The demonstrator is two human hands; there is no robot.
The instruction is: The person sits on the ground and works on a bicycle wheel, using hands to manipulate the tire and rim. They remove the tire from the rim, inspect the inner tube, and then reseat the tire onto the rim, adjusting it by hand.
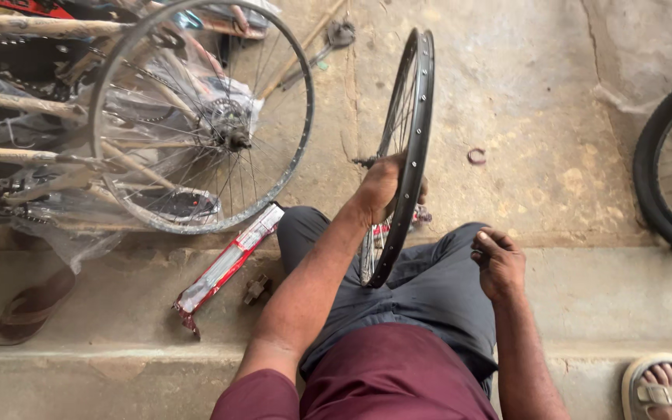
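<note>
A black spoked bicycle wheel rim [417,101] stands upright on edge between my knees, its lower part resting on my grey-trousered lap. My left hand [381,189] grips the rim and spokes about halfway up, near the hub axle. Beside the wheel, my right hand [497,260] hovers over my right thigh with fingers curled; whether a small part is pinched in them I cannot tell.
A silver spoked wheel [289,155] leans on plastic-wrapped bicycle frames [33,148] at left. A red and clear packet [227,264] and a small metal piece [256,288] lie on the concrete step. A black tyre [654,187] stands at right, sandals [29,307] at left.
</note>
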